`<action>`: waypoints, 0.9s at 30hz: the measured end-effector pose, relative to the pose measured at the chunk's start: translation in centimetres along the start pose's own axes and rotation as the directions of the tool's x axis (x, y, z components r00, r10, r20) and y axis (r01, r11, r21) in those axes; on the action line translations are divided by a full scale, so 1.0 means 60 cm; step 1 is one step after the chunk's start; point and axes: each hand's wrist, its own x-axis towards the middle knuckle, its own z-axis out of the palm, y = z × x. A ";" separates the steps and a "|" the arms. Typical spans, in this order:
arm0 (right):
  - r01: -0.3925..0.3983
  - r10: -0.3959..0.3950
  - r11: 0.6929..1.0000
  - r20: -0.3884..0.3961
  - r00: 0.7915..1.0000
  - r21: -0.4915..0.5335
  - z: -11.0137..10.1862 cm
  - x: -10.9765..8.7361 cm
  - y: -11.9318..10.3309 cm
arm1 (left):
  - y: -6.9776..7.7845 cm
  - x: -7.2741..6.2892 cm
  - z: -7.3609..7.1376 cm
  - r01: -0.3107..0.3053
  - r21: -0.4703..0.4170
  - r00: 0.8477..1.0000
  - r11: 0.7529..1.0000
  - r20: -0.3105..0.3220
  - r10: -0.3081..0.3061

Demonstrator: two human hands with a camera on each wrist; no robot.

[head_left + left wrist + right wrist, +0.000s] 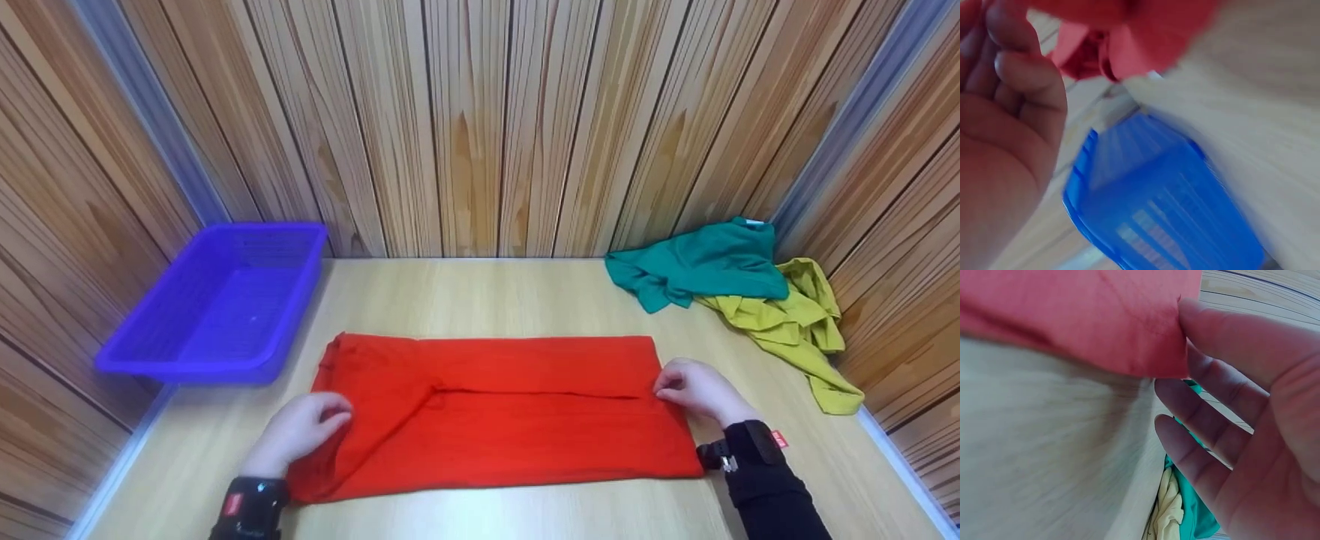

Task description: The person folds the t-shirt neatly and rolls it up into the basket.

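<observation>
A folded red cloth [525, 420] lies as a wide rectangle on the table, a long fold line across its middle and a diagonal crease near its left end. At its left edge, my left hand [304, 427] pinches the fabric with thumb and forefinger; the left wrist view shows the curled fingers [1027, 79] beside bunched red material. My right hand [701, 390] pinches the right edge. In the right wrist view the thumb [1224, 337] is on one side of the cloth's corner [1157, 354], with the other fingers loosely bent below.
A purple-blue plastic basket [112, 367] stands at the back left of the light wooden table [450, 300]. At the back right, a crumpled green cloth [705, 262] partly covers a yellow one [795, 330]. Wood-patterned walls [465, 127] enclose the table at the back and sides.
</observation>
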 end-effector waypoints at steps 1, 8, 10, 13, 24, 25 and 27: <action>-0.003 0.003 1.000 0.000 1.000 -0.001 0.001 0.000 -0.001 | 0.004 0.008 0.003 0.013 0.017 1.000 1.000 -0.009 -0.013; -0.008 0.008 1.000 -0.004 1.000 0.014 0.004 0.002 0.001 | 0.013 0.041 0.016 0.123 0.046 0.991 0.991 0.036 -0.125; -0.005 0.005 1.000 -0.008 1.000 0.018 0.005 0.002 0.003 | 0.009 0.047 0.021 0.123 0.040 0.991 0.992 0.049 -0.125; 0.008 -0.008 1.000 -0.017 1.000 0.013 0.005 0.002 0.005 | 0.004 0.055 0.027 0.088 0.033 0.995 0.996 0.047 -0.090; -0.004 0.004 1.000 -0.021 1.000 0.014 0.007 0.001 0.007 | 0.004 0.060 0.044 0.009 0.075 0.996 0.997 0.089 -0.015; -0.008 0.008 1.000 -0.019 1.000 0.017 0.007 0.001 0.007 | 0.004 0.059 0.044 0.007 0.076 0.996 0.997 0.091 -0.014; -0.016 0.017 1.000 -0.017 1.000 0.023 0.007 0.001 0.006 | 0.005 0.059 0.041 0.001 0.070 0.996 0.998 0.084 -0.007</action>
